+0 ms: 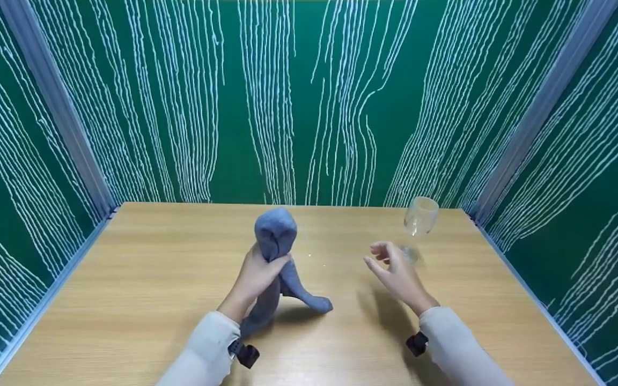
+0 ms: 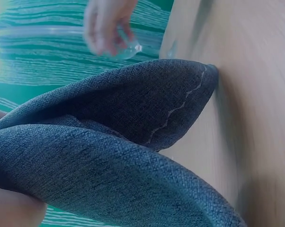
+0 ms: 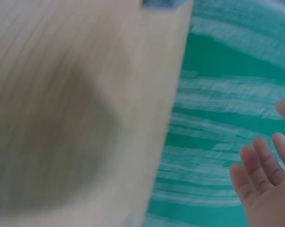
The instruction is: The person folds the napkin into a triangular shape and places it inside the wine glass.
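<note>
In the head view a grey-blue cloth (image 1: 276, 228) stands bunched up in my left hand (image 1: 259, 271), which grips it around the middle. One end puffs out above the thumb, and two loose flaps hang below toward the table. Close up in the left wrist view, the cloth (image 2: 114, 165) shows a woven texture and a pale wavy stitch line near one edge. My right hand (image 1: 396, 271) holds nothing; its fingers are relaxed and the thumb stands apart. Just beyond it a clear stemmed glass (image 1: 421, 215) stands upright. Spread fingers (image 3: 258, 165) appear in the right wrist view.
A light wooden table (image 1: 142, 257) lies under both hands. Green walls (image 1: 228, 107) with white wavy lines enclose it at the back and sides, joined by grey corner posts (image 1: 534, 107). Tiny pale specks (image 1: 310, 255) dot the tabletop between the hands.
</note>
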### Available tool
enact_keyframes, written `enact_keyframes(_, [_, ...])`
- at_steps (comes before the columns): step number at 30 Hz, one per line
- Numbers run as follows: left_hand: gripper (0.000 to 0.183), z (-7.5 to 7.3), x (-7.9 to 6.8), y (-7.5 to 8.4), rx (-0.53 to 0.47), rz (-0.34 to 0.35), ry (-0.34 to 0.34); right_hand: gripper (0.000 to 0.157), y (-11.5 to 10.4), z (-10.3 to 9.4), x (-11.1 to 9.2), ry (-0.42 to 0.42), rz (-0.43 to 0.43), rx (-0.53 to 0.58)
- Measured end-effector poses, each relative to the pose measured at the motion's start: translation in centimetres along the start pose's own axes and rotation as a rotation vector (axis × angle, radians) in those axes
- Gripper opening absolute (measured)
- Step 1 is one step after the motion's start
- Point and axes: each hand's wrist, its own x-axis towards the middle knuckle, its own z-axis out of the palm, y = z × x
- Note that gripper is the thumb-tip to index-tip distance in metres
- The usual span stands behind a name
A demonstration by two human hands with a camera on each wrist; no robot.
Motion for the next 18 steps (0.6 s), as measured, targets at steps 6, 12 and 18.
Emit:
enact_keyframes(6, [0.041, -1.4, -0.9, 2.4, 0.003, -0.039, 0.009, 0.033, 4.7, -1.7, 0.1, -0.002, 0.145, -0.039])
enact_keyframes(12, [0.043, -2.3, -0.1, 0.1, -0.017, -0.076, 0.022, 0.034, 7.9, -3.2, 0.4, 0.033, 0.293, -0.009])
enact_keyframes(18, [0.040, -3.3, 0.0, -0.5, 0.003, -0.066, 0.048, 0.042, 9.3, -4.7, 0.9, 0.023, 0.366, 0.017])
